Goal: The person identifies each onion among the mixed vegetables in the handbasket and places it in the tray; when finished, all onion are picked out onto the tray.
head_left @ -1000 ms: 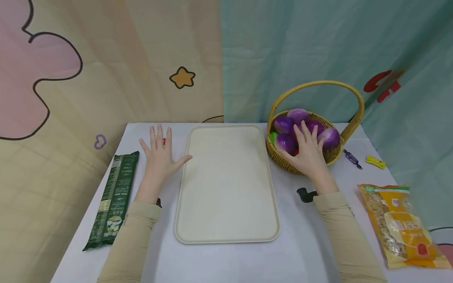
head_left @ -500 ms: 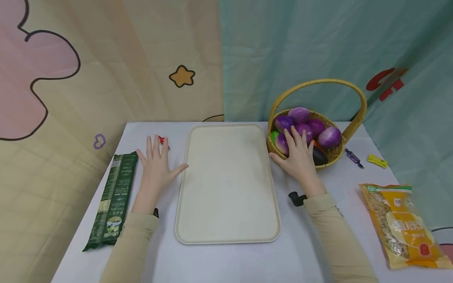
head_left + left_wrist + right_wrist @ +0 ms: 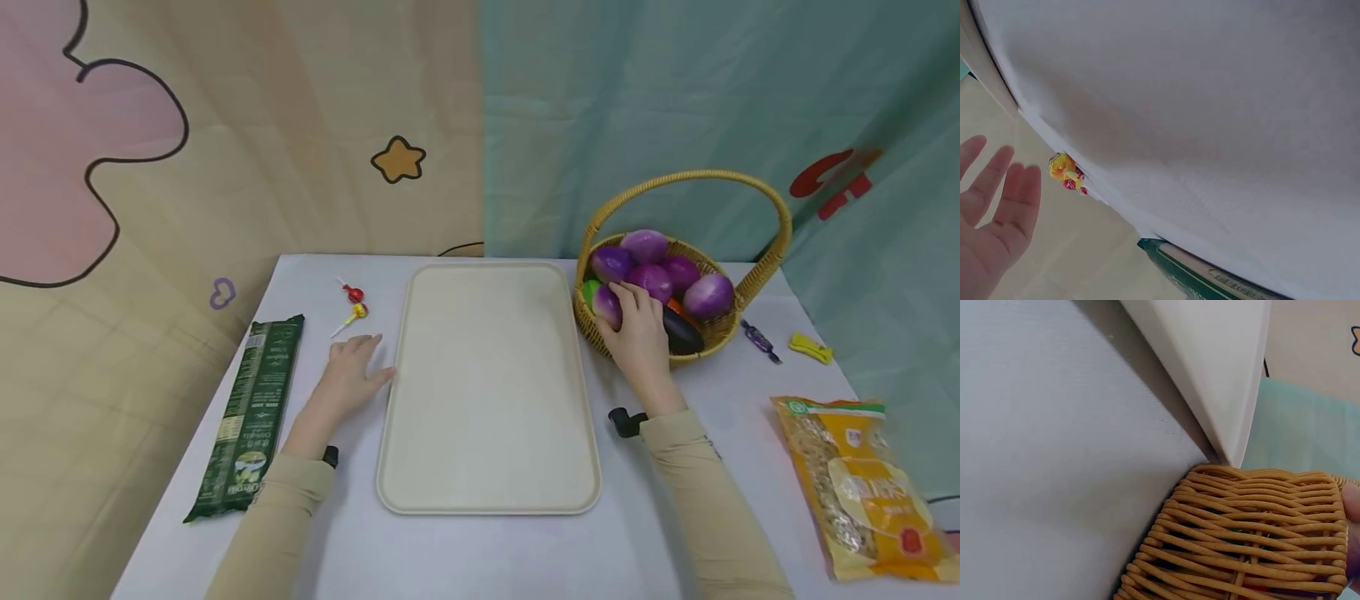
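My right hand (image 3: 637,333) reaches over the front rim of a wicker basket (image 3: 588,333), its fingers and thumb curled round a purple onion (image 3: 606,307). In the right wrist view, only the edge of that hand (image 3: 1352,503) shows, behind the woven basket wall (image 3: 1241,531). More purple onions (image 3: 651,282) and a dark eggplant (image 3: 682,332) lie in the basket, with something green (image 3: 591,290) beside the gripped onion. My left hand (image 3: 347,379) holds nothing, its fingers loosely bent and its thumb at the left rim of a beige tray (image 3: 487,392).
Beyond the left hand lie a red lollipop (image 3: 353,293) and a yellow lollipop (image 3: 360,311). A green packet (image 3: 251,417) lies at the left edge. On the right are a purple-wrapped candy (image 3: 761,340), a yellow wrapped piece (image 3: 810,347) and an orange bag (image 3: 862,492).
My right hand has moved down and its fingers have closed round an onion at the basket's front left. My left hand has drawn back nearer me, its spread fingers now relaxed, uncovering the lollipops.
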Demonstrator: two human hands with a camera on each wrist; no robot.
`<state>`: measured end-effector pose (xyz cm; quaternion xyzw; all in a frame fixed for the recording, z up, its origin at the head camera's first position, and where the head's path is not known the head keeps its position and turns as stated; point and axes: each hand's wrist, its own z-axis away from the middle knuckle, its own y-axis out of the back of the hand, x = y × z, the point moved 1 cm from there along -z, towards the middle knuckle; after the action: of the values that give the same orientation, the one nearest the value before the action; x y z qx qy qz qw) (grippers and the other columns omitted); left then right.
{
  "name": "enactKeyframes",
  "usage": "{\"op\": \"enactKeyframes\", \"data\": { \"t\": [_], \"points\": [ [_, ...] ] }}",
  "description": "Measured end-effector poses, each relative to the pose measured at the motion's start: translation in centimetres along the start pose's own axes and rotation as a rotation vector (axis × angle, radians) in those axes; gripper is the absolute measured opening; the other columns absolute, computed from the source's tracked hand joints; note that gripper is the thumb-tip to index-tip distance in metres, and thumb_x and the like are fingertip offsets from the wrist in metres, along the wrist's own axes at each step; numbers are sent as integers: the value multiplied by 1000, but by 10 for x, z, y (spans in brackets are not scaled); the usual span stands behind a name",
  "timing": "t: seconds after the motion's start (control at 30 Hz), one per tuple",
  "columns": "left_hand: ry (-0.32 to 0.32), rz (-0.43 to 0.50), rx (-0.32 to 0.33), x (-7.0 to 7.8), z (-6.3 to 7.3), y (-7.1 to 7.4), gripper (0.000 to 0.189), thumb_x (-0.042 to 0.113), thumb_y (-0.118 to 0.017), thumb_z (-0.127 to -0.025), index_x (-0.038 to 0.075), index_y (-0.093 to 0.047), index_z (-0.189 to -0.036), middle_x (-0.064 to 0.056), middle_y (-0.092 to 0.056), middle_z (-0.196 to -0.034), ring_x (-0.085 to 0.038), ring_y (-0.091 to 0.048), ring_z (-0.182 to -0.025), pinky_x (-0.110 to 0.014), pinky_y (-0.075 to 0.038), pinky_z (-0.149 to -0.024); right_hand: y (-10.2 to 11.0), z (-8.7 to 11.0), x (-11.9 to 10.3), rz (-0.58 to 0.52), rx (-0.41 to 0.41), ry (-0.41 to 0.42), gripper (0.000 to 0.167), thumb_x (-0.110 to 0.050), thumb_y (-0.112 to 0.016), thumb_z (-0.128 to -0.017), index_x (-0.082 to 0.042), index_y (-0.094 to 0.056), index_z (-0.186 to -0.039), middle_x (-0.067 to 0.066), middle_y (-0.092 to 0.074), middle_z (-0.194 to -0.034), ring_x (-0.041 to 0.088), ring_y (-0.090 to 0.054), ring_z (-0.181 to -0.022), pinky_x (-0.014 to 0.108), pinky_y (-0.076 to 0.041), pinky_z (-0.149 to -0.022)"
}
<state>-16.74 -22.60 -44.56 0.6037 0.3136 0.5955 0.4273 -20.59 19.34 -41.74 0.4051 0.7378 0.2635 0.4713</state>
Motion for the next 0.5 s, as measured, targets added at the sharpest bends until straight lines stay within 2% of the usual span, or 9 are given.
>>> {"op": "enactKeyframes", "data": {
  "t": [0.17, 0.27, 0.4, 0.5],
  "points": [
    [31, 67, -94, 1, 0, -6, 63, 24, -62, -95, -2, -39, -147, -28, -45, -141, -46, -44, -125, -58, -40, -102, 2, -1, -1, -10, 34, -4, 52, -8, -72, -85, 2, -54, -132, 24, -52, -134, 46, -46, -118, 60, -40, -102],
    [29, 110, -131, 2, -3, -7, 62, 17, -63, -93, -5, -39, -146, -27, -52, -131, -40, -56, -114, -52, -47, -94, 7, -2, -8, -49, 72, 2, 52, -10, -73, -84, 1, -55, -131, 24, -54, -133, 45, -48, -117, 58, -39, -104],
    [-4, 157, -184, 5, -6, -9, 61, 6, -65, -91, -10, -39, -144, -25, -61, -115, -34, -63, -102, -47, -51, -89, 13, -7, -23, -187, 79, -14, 55, -13, -75, -82, -1, -56, -132, 22, -56, -131, 41, -51, -119, 54, -39, -106],
    [-15, 164, -196, 10, -7, -11, 61, 1, -65, -89, -13, -39, -142, -23, -62, -107, -31, -63, -97, -44, -52, -86, 12, -11, -35, -335, 15, -72, 55, -14, -74, -83, -2, -56, -133, 21, -57, -132, 37, -53, -119, 52, -43, -102]
  ]
}}
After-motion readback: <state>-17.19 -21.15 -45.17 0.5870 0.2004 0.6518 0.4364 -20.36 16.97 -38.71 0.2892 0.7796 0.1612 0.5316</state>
